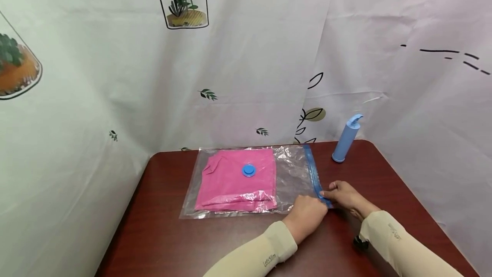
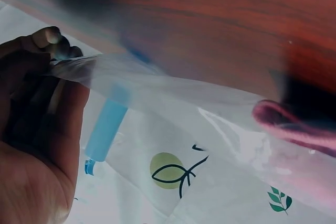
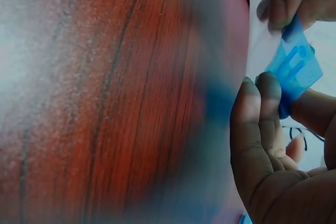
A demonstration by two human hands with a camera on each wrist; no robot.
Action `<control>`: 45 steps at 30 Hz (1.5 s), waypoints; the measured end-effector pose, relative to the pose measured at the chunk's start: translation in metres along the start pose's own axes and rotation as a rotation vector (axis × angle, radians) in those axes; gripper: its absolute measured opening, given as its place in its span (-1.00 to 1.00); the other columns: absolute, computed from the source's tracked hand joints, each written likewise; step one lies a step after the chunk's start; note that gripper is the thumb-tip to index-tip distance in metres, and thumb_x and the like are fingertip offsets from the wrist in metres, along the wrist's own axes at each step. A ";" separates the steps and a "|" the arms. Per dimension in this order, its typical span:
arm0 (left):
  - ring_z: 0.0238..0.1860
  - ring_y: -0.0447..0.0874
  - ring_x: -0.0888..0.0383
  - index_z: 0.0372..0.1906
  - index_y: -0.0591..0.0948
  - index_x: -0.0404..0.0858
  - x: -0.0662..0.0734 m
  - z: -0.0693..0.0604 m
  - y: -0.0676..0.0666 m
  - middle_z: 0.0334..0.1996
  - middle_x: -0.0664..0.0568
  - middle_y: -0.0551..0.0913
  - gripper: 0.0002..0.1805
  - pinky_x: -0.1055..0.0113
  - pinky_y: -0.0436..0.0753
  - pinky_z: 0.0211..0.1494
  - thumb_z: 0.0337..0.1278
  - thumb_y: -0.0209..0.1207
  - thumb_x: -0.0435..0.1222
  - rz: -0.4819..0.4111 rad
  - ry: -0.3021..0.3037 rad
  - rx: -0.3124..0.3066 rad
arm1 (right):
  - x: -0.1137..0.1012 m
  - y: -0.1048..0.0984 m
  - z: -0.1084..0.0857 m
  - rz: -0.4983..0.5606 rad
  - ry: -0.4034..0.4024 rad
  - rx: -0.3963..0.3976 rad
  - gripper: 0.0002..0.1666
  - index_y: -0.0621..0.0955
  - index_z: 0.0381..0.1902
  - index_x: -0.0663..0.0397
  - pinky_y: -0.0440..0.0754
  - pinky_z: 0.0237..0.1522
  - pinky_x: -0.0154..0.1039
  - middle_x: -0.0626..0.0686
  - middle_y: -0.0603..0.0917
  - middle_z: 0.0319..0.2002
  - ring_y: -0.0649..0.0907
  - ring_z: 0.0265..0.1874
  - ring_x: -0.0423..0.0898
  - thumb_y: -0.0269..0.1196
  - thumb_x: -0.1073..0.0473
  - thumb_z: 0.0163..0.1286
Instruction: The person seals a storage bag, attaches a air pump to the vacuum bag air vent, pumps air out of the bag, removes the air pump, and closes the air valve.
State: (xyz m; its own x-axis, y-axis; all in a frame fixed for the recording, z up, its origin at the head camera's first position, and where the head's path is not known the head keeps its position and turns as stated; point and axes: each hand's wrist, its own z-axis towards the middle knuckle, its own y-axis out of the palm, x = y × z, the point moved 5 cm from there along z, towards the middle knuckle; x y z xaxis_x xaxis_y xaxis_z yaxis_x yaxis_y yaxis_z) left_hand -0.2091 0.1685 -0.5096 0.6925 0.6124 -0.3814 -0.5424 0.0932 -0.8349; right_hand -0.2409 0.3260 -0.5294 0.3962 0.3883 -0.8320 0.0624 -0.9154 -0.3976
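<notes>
A clear vacuum storage bag point(image 1: 294, 178) lies flat on the table with a folded pink garment point(image 1: 230, 181) inside. A round blue valve point(image 1: 248, 170) sits over the cloth, and a blue zip strip point(image 1: 313, 170) runs along the bag's right end. At the near corner, my left hand point(image 1: 306, 216) pinches the bag's edge. My right hand point(image 1: 346, 195) pinches the zip strip just beside it, thumb against curled fingers. Between the two hands, the right wrist view shows a translucent blue zip slider point(image 3: 302, 64). The left wrist view shows the clear film stretching from the left fingers.
A blue hand pump point(image 1: 347, 138) stands upright, slightly tilted in view, at the table's back right. The dark red wooden table point(image 1: 173, 243) meets a white printed curtain point(image 1: 246, 54) behind and at both sides. A small black object point(image 1: 360, 243) shows under the right sleeve.
</notes>
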 end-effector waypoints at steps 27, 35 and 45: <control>-0.57 0.69 0.38 -0.50 0.81 0.31 -0.002 -0.020 -0.014 -0.58 0.44 0.73 -0.82 0.44 0.58 -0.55 0.22 0.49 -0.01 -0.025 0.068 0.098 | -0.017 -0.001 0.029 -0.059 -0.080 0.145 -0.53 0.23 -0.09 0.20 0.53 -0.39 -0.25 -0.06 0.48 -0.55 0.55 -0.53 -0.17 0.35 0.21 0.70; -0.55 0.68 0.39 -0.46 0.82 0.34 -0.003 -0.030 -0.021 -0.53 0.44 0.75 -0.83 0.43 0.55 -0.54 0.27 0.47 -0.01 -0.040 0.115 0.089 | -0.027 -0.003 0.039 -0.058 -0.119 0.179 -0.51 0.21 -0.11 0.18 0.51 -0.36 -0.27 -0.06 0.47 -0.53 0.54 -0.47 -0.16 0.35 0.21 0.70; -0.54 0.68 0.39 -0.48 0.80 0.36 0.000 -0.040 -0.024 -0.55 0.45 0.73 -0.80 0.42 0.52 -0.56 0.27 0.48 -0.01 -0.048 0.141 0.066 | -0.028 -0.004 0.056 -0.017 -0.110 0.220 -0.52 0.24 0.00 0.29 0.59 -0.37 -0.30 -0.10 0.50 -0.54 0.58 -0.49 -0.23 0.35 0.22 0.68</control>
State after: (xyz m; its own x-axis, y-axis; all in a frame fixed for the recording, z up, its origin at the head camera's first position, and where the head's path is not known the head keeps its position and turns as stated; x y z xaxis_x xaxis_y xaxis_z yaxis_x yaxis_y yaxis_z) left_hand -0.1767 0.1347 -0.5053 0.7758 0.4902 -0.3973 -0.5337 0.1738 -0.8276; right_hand -0.3034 0.3250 -0.5257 0.2935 0.4240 -0.8568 -0.1374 -0.8683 -0.4767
